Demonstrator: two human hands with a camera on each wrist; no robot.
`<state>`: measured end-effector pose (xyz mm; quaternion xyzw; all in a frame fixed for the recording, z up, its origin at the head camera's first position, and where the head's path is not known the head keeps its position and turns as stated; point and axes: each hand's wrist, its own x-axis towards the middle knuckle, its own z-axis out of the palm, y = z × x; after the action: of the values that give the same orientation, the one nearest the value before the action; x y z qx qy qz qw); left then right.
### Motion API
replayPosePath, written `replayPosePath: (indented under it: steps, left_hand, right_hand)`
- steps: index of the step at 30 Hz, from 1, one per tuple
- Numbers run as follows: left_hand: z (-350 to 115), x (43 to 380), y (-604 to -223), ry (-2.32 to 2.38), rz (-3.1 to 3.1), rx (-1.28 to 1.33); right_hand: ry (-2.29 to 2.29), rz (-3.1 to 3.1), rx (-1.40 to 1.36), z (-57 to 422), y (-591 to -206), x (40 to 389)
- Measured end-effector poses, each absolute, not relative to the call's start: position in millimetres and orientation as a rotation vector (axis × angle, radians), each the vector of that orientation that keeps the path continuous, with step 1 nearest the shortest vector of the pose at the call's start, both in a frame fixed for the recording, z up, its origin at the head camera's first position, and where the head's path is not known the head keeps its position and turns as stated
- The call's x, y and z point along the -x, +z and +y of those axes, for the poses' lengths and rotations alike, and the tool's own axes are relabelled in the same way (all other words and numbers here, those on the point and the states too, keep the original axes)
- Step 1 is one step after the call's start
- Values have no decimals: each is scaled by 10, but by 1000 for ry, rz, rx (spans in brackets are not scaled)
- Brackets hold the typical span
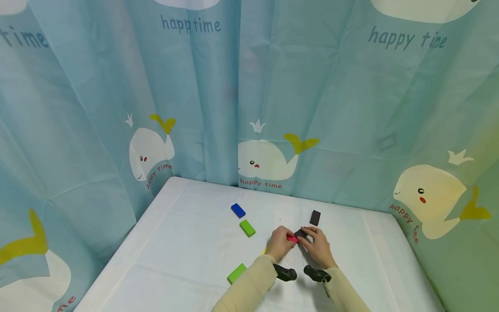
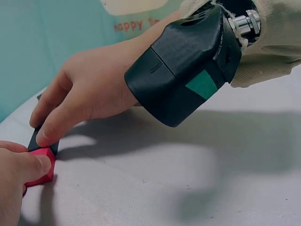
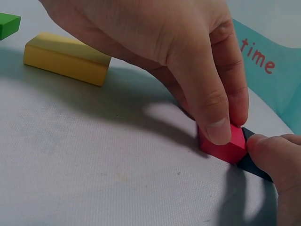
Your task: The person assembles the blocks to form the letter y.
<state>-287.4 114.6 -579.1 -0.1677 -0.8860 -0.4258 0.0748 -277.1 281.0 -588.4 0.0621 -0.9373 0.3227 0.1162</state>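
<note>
My left hand (image 1: 280,243) pinches a red block (image 3: 223,143) between thumb and fingers on the white table. Opposite it, my right hand (image 1: 317,247) grips a dark block (image 1: 300,234), thumb at its near side. In the right wrist view the red block's end touches the dark block, both low on the cloth. The left wrist view shows the same contact, with my right thumb and fingertips (image 2: 43,137) on the dark piece. Fingers cover parts of both blocks.
A second dark block (image 1: 315,218) lies beyond my right hand. To the left are a blue block (image 1: 238,210) and two green blocks, one farther back (image 1: 247,228), one nearer (image 1: 236,273). A yellow block (image 3: 68,59) sits beside my left hand. A curtain (image 1: 218,108) hangs behind the table.
</note>
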Motion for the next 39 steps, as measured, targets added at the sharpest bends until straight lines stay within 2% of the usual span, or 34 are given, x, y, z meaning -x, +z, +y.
replayPosePath:
  steps: [39]
  left_hand:
    - [1147,2888,-5749,-1267,-2686,512]
  right_hand:
    - [1065,-2632,-188,2876,-5931,2839]
